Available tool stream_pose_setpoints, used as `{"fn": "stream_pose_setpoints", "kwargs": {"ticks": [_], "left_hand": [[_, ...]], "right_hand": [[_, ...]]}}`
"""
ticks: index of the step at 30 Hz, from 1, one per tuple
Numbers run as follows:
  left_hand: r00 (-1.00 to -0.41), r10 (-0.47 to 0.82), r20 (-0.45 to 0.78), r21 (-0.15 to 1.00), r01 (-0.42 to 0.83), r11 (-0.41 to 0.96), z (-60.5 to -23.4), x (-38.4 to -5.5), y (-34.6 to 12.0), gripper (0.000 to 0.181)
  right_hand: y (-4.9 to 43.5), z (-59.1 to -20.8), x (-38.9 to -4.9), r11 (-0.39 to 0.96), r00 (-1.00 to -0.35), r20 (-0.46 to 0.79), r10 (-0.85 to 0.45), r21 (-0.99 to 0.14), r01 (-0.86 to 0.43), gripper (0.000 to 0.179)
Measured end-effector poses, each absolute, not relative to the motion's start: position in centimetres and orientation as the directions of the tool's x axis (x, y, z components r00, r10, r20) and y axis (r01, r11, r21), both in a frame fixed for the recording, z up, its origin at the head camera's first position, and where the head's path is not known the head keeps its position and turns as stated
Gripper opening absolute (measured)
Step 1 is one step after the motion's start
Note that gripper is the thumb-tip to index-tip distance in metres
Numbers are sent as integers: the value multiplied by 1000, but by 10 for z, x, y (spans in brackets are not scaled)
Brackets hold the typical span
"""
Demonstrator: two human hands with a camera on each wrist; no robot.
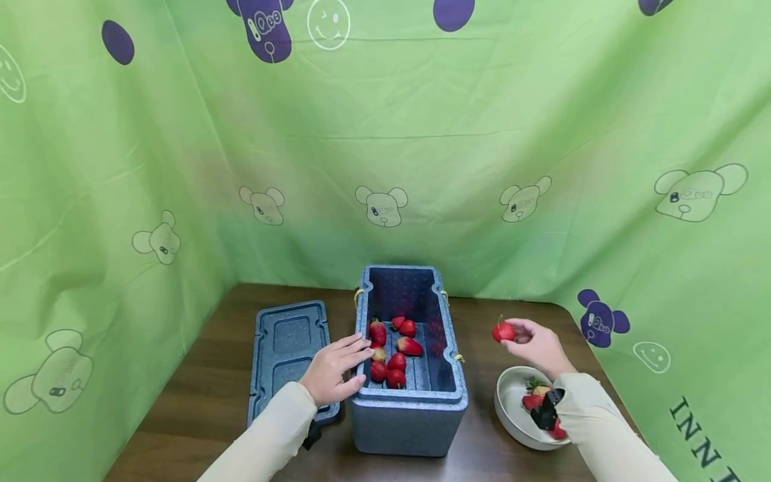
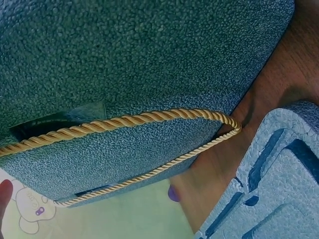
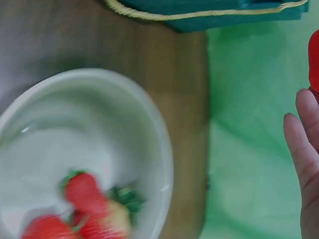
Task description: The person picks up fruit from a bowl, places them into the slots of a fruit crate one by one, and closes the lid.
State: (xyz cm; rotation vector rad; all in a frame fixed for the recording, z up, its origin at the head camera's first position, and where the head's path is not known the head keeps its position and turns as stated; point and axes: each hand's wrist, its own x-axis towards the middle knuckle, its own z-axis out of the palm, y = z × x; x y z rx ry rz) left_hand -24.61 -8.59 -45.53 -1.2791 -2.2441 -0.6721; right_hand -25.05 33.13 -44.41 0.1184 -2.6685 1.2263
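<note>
In the head view my right hand (image 1: 539, 346) pinches a red strawberry (image 1: 503, 331) between thumb and fingers, raised above the far side of a white bowl (image 1: 504, 418). Several strawberries (image 3: 85, 191) lie in that bowl, partly covered by the wrist in the head view. My left hand (image 1: 337, 367) rests on the left rim of a blue-grey foam box (image 1: 409, 422), its fingers extended over the edge. Inside the box several strawberries (image 1: 409, 346) are spread on the ridged floor, towards the near and left parts. The right wrist view catches only the held strawberry's edge.
The foam lid (image 1: 293, 335) lies on the wooden table (image 1: 181, 402) left of the box, partly beneath the left forearm. A twisted gold cord (image 2: 149, 117) loops along the box's side. A green printed cloth (image 1: 385, 134) hangs behind and at both sides.
</note>
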Motion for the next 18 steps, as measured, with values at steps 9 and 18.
{"fn": "stream_pose_setpoints", "kwargs": {"ticks": [9, 18], "left_hand": [[-465, 648, 603, 175, 870, 461, -459, -248, -87, 40], [-415, 651, 636, 141, 891, 431, -461, -251, -86, 53]], "right_hand": [[307, -407, -286, 651, -965, 256, -60, -723, -232, 42], [278, -389, -314, 643, -956, 269, -119, -713, -281, 43]]}}
